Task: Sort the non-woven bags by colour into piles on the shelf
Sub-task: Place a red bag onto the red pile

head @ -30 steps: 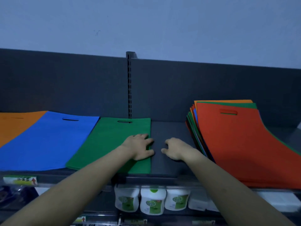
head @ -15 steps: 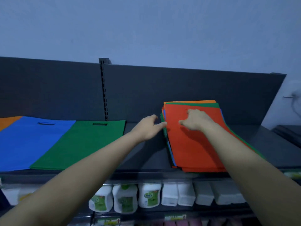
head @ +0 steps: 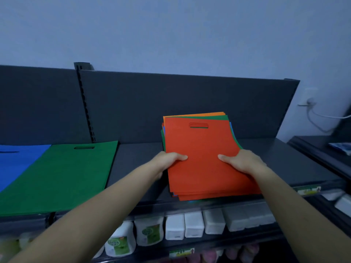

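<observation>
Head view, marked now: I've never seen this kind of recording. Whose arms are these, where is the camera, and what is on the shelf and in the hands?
There is no robot here. A person wears a wide-angle camera on the head, looking forward and down, so the two bare arms are the wearer's own. This is the only view. On the dark shelf a blue bag lies flat at far left, with a green bag beside it. Further right is a mixed stack of bags: a red bag on top, with green, blue and orange edges beneath. The left hand grips its left edge and the right hand its right edge, thumbs on top. How many bags they hold cannot be told. White bottles stand one level below.
</observation>
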`<state>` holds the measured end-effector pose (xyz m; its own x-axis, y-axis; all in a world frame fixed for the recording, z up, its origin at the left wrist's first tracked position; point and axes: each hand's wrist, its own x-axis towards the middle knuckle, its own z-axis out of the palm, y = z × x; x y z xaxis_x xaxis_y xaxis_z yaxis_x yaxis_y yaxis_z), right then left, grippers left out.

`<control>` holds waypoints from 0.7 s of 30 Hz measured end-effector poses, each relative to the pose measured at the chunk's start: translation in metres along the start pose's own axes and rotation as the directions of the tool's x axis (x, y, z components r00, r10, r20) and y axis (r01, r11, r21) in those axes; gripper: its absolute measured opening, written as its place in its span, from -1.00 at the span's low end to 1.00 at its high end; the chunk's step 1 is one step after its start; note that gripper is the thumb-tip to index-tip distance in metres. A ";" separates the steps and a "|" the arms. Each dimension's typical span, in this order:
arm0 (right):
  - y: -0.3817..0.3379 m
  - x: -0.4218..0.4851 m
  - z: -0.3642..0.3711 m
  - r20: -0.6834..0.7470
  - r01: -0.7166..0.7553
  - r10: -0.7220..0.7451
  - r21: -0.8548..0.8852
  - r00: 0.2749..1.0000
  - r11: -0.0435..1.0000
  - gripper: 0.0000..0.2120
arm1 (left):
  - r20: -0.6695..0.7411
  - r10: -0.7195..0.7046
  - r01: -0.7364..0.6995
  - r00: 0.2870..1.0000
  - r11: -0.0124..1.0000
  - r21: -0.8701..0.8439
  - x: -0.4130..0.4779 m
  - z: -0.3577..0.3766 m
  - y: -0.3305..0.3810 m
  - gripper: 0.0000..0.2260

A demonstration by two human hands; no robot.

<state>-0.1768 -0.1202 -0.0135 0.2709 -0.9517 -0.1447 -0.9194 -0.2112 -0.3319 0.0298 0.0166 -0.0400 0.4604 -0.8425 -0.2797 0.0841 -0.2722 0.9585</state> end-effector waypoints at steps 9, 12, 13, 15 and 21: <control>0.034 0.007 -0.024 -0.019 -0.082 0.083 0.032 0.996 0.996 0.06 | 0.088 -0.019 0.024 0.996 0.998 -0.061 0.024 0.045 0.006 -0.56; 0.056 0.021 -0.029 -0.022 -0.069 0.070 0.046 0.997 0.997 0.19 | 0.076 -0.028 0.032 0.997 0.998 -0.055 0.026 0.068 0.011 -0.57; 0.063 0.027 -0.031 -0.020 -0.065 0.066 0.052 0.998 0.997 0.19 | 0.069 -0.029 0.033 0.997 0.998 -0.048 0.028 0.074 0.013 -0.57; 0.076 0.041 -0.034 -0.013 -0.050 0.051 0.060 0.999 0.997 0.18 | 0.054 -0.030 0.033 0.998 0.998 -0.046 0.030 0.087 0.017 -0.57; 0.085 0.050 -0.043 -0.034 0.023 -0.020 0.089 0.999 0.996 0.03 | -0.180 0.184 -0.167 0.966 0.980 0.107 0.032 0.110 0.011 -0.53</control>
<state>-0.2533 -0.1952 -0.0092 0.2794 -0.9542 -0.1065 -0.8839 -0.2123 -0.4167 -0.0520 -0.0642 -0.0448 0.6196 -0.7804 -0.0840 -0.0892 -0.1763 0.9803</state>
